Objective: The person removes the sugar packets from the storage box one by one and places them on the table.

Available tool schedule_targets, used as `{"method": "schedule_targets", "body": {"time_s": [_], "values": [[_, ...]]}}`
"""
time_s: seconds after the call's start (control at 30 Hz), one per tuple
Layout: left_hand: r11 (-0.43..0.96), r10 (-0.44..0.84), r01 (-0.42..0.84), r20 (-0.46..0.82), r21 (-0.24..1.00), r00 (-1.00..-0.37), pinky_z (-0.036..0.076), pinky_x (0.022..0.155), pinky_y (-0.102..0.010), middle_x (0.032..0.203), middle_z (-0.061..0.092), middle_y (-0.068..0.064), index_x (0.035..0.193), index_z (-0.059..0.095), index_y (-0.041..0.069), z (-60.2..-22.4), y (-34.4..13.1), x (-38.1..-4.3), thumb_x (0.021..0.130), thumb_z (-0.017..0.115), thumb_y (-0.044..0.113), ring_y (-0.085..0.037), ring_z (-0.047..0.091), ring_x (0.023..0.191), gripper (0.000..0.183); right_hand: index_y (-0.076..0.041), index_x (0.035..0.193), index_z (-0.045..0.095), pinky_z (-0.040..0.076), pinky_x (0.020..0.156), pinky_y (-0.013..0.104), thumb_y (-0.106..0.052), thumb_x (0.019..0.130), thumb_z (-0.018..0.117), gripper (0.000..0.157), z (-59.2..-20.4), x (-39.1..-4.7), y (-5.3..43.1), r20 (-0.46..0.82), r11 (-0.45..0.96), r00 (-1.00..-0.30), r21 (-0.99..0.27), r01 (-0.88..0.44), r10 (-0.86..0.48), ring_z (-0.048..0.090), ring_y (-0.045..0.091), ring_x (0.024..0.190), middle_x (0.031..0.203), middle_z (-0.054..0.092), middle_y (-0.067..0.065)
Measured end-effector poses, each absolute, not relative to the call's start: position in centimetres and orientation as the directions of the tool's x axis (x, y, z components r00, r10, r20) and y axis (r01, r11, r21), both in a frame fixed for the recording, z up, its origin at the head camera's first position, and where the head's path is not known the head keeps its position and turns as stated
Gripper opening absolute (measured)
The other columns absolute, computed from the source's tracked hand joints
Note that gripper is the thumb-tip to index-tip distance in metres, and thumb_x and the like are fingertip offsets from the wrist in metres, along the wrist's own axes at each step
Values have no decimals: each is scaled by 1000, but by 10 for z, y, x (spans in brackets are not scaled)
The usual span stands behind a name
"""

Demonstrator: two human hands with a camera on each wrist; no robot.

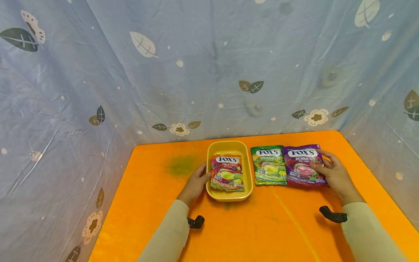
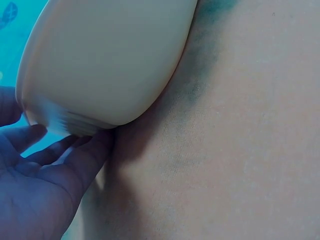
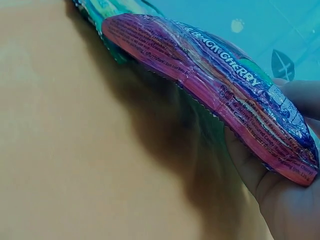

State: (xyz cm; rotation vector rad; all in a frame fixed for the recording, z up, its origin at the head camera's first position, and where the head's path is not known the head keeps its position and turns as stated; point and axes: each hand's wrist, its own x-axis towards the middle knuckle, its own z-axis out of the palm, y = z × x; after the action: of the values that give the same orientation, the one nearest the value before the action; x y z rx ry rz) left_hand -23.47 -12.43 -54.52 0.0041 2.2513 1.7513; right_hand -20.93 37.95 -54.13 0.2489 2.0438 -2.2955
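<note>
A yellow tray (image 1: 230,198) has a FOX'S Fruits candy bag (image 1: 227,173) lying inside it. My left hand (image 1: 194,185) grips the tray's left side, thumb at the rim and fingers against the outer wall; the left wrist view shows these fingers under the pale tray wall (image 2: 110,60). On the right, my right hand (image 1: 337,177) holds the purple FOX'S Berries candy bag (image 1: 302,165) by its right edge, thumb across the front. In the right wrist view the Berries bag (image 3: 215,90) is tilted above the table. A green FOX'S Spring Tea bag (image 1: 269,165) adjoins its left edge.
The orange table (image 1: 248,233) is bordered by a blue curtain (image 1: 196,72) with leaf and flower prints at the back and both sides. A green stain (image 1: 183,164) marks the tabletop left of the tray. Black wrist mounts (image 1: 333,214) sit by both sleeves.
</note>
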Motion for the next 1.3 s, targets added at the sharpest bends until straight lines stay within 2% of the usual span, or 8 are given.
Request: {"method": "schedule_targets", "body": {"time_s": [0.2, 0.43, 0.63, 0.7, 0.9, 1.03, 1.13, 1.3], "values": [[278, 175, -182, -236, 943, -956, 17, 130, -57, 173, 37, -7, 172, 37, 21, -544, -124, -236, 115, 58, 37, -33, 24, 162, 63, -34, 163, 42, 63, 77, 26, -19, 107, 74, 66, -541, -209, 386, -176, -70, -981, -983, 171, 77, 72, 5, 94, 129, 55, -15], [285, 175, -174, -230, 943, -957, 17, 129, -57, 174, 37, -7, 172, 37, 22, -542, -124, -235, 115, 57, 37, -34, 24, 162, 63, -24, 175, 26, 63, 81, 26, -29, 111, 69, 77, -537, -213, 389, -174, 184, -982, -966, 184, 68, 66, -2, 96, 164, 34, 28], [284, 173, -171, -226, 943, -959, 16, 129, -57, 174, 37, -7, 172, 38, 22, -543, -124, -234, 115, 56, 37, -34, 23, 162, 62, -7, 175, 14, 63, 81, 27, -33, 113, 63, 83, -536, -216, 393, -191, 339, -980, -919, 200, 60, 62, -2, 93, 164, 28, 43], [279, 174, -170, -224, 945, -959, 17, 129, -57, 174, 37, -8, 172, 38, 21, -543, -124, -234, 115, 56, 36, -34, 23, 162, 62, -4, 174, 13, 63, 81, 27, -33, 114, 63, 83, -536, -216, 394, -199, 367, -978, -907, 208, 63, 63, 4, 96, 163, 28, 44], [265, 170, -177, -226, 948, -959, 16, 130, -56, 174, 35, -9, 172, 38, 19, -543, -123, -235, 115, 57, 35, -34, 22, 163, 62, 0, 172, 15, 63, 76, 26, -38, 113, 63, 86, -537, -215, 396, -201, 422, -974, -878, 225, 102, 56, 52, 123, 162, 27, 45], [268, 166, -178, -228, 947, -959, 16, 130, -57, 174, 35, -10, 172, 37, 18, -543, -124, -234, 115, 57, 35, -35, 22, 163, 63, 5, 170, 16, 60, 74, 21, -40, 112, 64, 88, -539, -213, 403, -182, 448, -976, -867, 217, 119, 50, 59, 129, 159, 32, 45], [270, 164, -180, -229, 946, -959, 17, 129, -57, 174, 36, -10, 172, 37, 18, -543, -124, -234, 115, 58, 35, -35, 22, 162, 63, 5, 170, 16, 57, 74, 16, -41, 111, 66, 90, -540, -210, 409, -174, 450, -977, -868, 210, 120, 54, 49, 127, 160, 34, 43], [258, 167, -180, -227, 949, -959, 17, 130, -56, 173, 37, -9, 172, 38, 18, -543, -124, -234, 115, 57, 34, -35, 23, 162, 62, 4, 171, 15, 58, 78, 15, -36, 111, 68, 89, -543, -205, 417, -170, 401, -977, -892, 209, 132, 62, 0, 100, 154, 45, 34]]}}
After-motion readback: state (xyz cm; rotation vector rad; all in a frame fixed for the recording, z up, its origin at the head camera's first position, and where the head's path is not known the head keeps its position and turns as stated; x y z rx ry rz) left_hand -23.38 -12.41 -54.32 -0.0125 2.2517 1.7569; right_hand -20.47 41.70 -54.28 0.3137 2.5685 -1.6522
